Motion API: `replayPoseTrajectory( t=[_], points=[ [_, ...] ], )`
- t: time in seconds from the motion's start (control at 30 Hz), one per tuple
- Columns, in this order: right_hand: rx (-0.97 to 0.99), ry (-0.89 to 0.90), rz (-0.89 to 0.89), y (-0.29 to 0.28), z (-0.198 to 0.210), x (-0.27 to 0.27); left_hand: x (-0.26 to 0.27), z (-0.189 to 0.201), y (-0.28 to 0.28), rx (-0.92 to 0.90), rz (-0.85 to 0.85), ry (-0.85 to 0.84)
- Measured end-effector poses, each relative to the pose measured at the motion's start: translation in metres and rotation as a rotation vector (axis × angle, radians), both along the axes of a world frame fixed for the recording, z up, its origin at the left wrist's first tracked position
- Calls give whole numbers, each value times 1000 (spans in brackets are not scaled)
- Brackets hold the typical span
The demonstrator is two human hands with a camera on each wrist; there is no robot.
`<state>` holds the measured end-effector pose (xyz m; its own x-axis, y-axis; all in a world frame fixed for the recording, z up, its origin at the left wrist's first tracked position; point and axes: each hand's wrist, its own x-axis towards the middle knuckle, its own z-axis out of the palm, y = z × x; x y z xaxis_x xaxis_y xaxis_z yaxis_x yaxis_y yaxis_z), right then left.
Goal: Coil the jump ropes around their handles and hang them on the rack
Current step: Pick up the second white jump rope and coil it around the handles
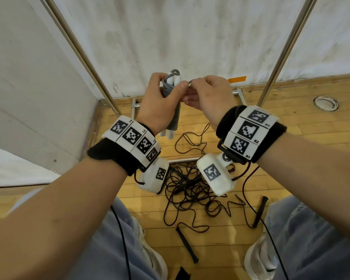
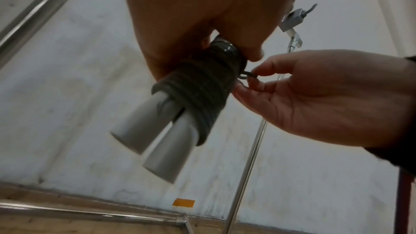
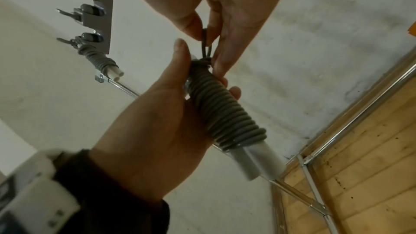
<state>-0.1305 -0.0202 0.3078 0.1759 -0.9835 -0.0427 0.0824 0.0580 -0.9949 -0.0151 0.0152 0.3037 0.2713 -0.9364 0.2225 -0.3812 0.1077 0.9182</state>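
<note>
1. Rack of bright metal tubing (image 1: 83,55) stands against the white wall, with a grey hook strip (image 3: 99,6) high up. Three hooks show in the right-wrist view; the lowest one already carries one coiled grey rope bundle (image 3: 99,60).

2. Tangle of thin black jump ropes (image 1: 190,190) lies on the wooden floor between the person's feet. Three black handles are visible; how many ropes make up the heap I cannot tell.

3. Left hand (image 1: 160,104) is curled round the grey jump rope wound over its two white plastic handles (image 3: 225,111), holding the bundle upright in front of the rack, thumb braced near the top turns.

4. Right hand (image 1: 208,98) pinches a small grey end loop (image 3: 206,45) between thumb and forefinger, just above the top of the coil.

5. Judged from this, the step in hand is securing the loop for hanging. To do it well, the left thumb should press on the last turns so they cannot slacken, while the right hand draws the loop out straight and only far enough to slip over a free hook. Two hooks look free.
</note>
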Motion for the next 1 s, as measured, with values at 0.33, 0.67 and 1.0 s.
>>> replayPoseTrajectory(
  t=[0.33, 0.67, 1.0],
  points=[
    [-61, 47, 37, 0, 19, -3, -12, 31, 15, -143, 34, 93],
    [-174, 118, 27, -13, 26, -4, -22, 44, 23, -82, -31, 262],
    [-26, 49, 112, -8, 33, -1, -9, 39, 11, -46, 55, 84]
  ],
)
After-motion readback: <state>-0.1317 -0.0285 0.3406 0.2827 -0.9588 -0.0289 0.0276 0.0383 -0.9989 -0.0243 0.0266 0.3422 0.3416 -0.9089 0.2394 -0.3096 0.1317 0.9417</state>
